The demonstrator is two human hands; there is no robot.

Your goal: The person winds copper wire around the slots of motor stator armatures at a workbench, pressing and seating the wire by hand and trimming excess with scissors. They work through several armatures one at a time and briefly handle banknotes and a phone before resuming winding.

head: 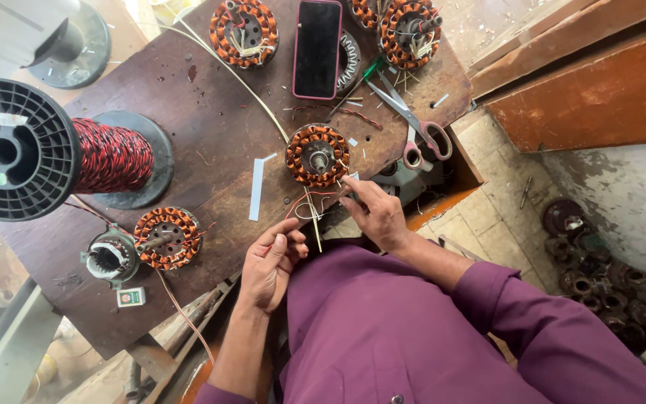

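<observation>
At the far left lies the black spool (20,150) of red-and-black twisted wire, a wound stator (167,237) just below it. My left hand (268,264) curls at the table's (211,127) near edge, fingers together (whether they pinch a wire, I cannot tell). The copper-wound stator (318,155) sits just beyond. My right hand (376,214) reaches it, fingertips pinched on its thin leads (312,208). Pink-handled scissors (416,127) lie farther right.

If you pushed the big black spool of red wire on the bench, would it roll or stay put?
The spool lies on its side, resting on round flanges, so it would probably roll along the bench. Its thick winding of red wire suggests it is heavy for its size. The loose wire end may trail behind.
</observation>
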